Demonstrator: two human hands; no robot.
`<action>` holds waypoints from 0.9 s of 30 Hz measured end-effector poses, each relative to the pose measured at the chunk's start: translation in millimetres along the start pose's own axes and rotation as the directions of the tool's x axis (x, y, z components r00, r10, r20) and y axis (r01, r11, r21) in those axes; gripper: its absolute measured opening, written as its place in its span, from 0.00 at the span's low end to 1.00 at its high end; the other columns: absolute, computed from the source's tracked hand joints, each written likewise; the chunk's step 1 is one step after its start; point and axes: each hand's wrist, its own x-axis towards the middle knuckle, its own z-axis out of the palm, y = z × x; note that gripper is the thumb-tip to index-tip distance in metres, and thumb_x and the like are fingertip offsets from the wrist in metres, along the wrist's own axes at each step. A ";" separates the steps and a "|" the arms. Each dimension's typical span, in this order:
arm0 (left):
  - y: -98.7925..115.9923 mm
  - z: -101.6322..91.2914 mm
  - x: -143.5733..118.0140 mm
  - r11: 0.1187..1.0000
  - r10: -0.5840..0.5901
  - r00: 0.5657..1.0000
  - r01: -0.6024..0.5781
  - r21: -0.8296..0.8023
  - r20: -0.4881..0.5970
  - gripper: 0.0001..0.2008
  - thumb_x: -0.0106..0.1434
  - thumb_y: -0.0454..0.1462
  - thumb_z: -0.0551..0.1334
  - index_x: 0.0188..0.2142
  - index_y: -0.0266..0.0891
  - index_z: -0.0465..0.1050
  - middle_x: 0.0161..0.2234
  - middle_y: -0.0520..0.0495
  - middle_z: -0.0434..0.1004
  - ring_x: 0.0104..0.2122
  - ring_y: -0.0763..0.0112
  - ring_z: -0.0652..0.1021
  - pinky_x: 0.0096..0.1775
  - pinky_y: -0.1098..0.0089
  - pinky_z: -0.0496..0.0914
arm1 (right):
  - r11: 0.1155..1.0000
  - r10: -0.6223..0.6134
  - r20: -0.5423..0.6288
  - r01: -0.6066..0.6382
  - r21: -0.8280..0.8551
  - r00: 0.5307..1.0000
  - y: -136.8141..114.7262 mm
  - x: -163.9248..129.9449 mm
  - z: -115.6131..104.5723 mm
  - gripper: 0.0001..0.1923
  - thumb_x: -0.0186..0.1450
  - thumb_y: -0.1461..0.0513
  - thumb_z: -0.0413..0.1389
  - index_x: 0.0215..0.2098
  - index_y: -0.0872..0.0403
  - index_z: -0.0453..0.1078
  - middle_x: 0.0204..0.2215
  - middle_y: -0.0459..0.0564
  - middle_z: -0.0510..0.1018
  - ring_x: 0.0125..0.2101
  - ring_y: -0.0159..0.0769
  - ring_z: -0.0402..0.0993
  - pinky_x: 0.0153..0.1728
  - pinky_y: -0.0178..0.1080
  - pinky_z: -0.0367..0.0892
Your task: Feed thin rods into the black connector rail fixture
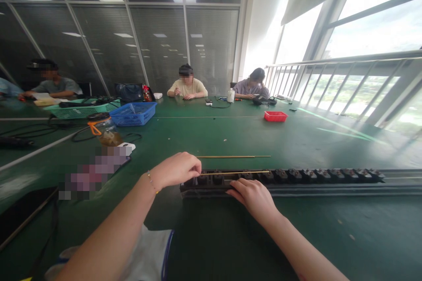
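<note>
A long black rail (296,176) with a row of small black blocks lies across the green table (211,136) in front of me. A thin brass rod (237,172) runs along the rail's left part. My left hand (176,169) pinches the left end of that rod at the rail's end. My right hand (253,193) rests on the rail's near edge, fingers pressing the blocks. A second brass rod (234,156) lies loose on the table just beyond.
A blue basket (133,113), a green basket (79,109), a jar (104,129) and cables sit at the left. A red tray (275,116) stands farther back. Three people sit at the far side. A railing and windows run along the right.
</note>
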 end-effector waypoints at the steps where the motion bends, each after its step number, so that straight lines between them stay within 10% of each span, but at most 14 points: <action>1: -1.6 -1.2 0.8 1.000 0.006 0.999 -0.005 0.022 -0.043 0.09 0.57 0.36 0.54 0.28 0.41 0.73 0.28 0.52 0.74 0.29 0.73 0.73 0.31 0.75 0.62 | 1.000 0.002 0.001 -0.002 0.001 1.000 -0.1 -0.1 -0.2 0.10 0.63 0.56 0.49 0.33 0.51 0.69 0.25 0.43 0.73 0.24 0.29 0.69 0.25 0.33 0.54; 6: -31.2 0.7 8.7 0.979 -0.107 0.935 0.159 0.129 -0.339 0.12 0.60 0.37 0.50 0.32 0.40 0.72 0.33 0.50 0.73 0.32 0.71 0.72 0.34 0.72 0.63 | 1.000 0.000 0.000 0.000 -0.001 1.000 -0.1 -0.3 -0.4 0.10 0.63 0.56 0.49 0.34 0.51 0.69 0.25 0.43 0.73 0.25 0.29 0.69 0.25 0.33 0.54; 19: -86.0 92.1 49.4 0.962 -0.179 0.942 0.228 0.152 -0.283 0.11 0.61 0.35 0.52 0.32 0.42 0.73 0.33 0.49 0.73 0.32 0.71 0.73 0.33 0.73 0.64 | 1.000 -0.011 -0.008 0.011 0.013 1.000 0.9 -0.1 0.7 0.09 0.62 0.57 0.49 0.34 0.51 0.69 0.25 0.43 0.73 0.25 0.29 0.70 0.25 0.32 0.54; 27: -105.6 105.3 40.0 0.930 -0.262 0.842 0.351 0.110 -0.471 0.11 0.61 0.38 0.52 0.36 0.40 0.72 0.35 0.47 0.73 0.37 0.68 0.72 0.39 0.71 0.65 | 1.000 0.028 0.050 -0.028 0.006 0.998 1.3 1.7 -5.1 0.10 0.63 0.56 0.48 0.32 0.51 0.70 0.25 0.44 0.74 0.25 0.30 0.71 0.25 0.32 0.57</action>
